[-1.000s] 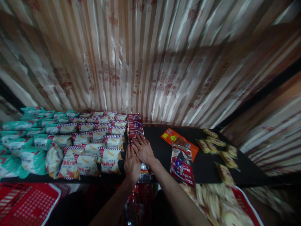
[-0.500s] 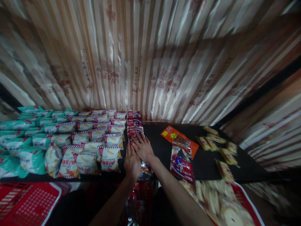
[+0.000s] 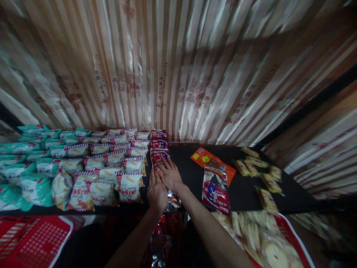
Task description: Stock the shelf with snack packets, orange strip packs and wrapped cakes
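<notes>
A row of dark red snack packets runs from the striped curtain toward me on a black shelf. My right hand lies flat on the near packets of that row, fingers spread. My left hand rests flat beside it, along the row's left edge, fingers stretched forward. Neither hand grips anything. The packets under my palms are mostly hidden.
White, red-trimmed bread packets and teal packets fill the shelf's left side. An orange packet, a red packet and small yellow packets lie to the right. Red baskets stand below, one at the left and one holding pale snacks.
Both hands stay flat on the red packet row. The view has tilted slightly, so everything sits a little higher in frame.
</notes>
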### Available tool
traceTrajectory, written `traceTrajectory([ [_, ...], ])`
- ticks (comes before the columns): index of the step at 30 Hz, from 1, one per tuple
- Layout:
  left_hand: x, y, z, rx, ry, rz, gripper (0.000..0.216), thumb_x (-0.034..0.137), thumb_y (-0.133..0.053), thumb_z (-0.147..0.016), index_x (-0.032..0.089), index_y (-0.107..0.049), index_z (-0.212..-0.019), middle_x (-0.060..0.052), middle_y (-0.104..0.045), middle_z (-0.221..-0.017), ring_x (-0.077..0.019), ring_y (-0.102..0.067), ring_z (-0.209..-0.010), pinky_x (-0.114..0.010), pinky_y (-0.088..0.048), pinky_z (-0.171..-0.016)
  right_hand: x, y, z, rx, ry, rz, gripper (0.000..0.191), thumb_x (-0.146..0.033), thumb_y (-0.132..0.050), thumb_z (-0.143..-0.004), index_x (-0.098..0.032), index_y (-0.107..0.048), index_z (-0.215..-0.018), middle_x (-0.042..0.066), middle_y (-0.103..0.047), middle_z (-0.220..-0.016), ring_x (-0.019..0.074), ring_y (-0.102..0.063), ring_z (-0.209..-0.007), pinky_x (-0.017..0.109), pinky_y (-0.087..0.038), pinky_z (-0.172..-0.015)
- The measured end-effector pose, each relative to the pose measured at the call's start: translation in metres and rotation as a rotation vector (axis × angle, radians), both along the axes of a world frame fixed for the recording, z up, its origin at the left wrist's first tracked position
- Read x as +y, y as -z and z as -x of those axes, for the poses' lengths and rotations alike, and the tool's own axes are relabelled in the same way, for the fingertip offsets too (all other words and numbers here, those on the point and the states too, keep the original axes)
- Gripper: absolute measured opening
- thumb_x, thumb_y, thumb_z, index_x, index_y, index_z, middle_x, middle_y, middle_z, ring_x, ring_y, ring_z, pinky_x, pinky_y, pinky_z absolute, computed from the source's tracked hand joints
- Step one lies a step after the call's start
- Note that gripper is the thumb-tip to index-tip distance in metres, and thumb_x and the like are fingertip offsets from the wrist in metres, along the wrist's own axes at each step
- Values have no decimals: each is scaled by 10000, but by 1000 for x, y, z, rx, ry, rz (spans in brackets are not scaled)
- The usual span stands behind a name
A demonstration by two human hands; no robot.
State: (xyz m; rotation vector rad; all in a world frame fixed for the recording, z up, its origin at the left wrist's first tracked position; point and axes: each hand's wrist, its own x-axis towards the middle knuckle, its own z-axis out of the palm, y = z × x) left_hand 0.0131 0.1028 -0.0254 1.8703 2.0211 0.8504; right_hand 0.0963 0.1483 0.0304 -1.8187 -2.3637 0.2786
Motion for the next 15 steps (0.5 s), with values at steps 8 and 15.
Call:
traceTrajectory([
  [8,-1,-3,1,9,-2,-6,518,61,-311,-823,79,-452,-1321,-164,-445,-1392,-220,-376,-1316,-354,-352,-1071,-1,0,1,-10,5,-26,448,-373,-287,-945,-309,-395,-1375,2,-254,-1517,219,-150,-1403,408,-196,-1099],
  [15,-1,-7,-1,-13,-33,29,493,99,-342,-839,74,-459,-1317,-181,-420,-1404,-244,-374,-1317,-372,-364,-1063,0,-1,1,-14,-10,-60,456,-386,-306,-939,-313,-383,-1382,30,-277,-1507,247,-151,-1402,453,-170,-1099],
])
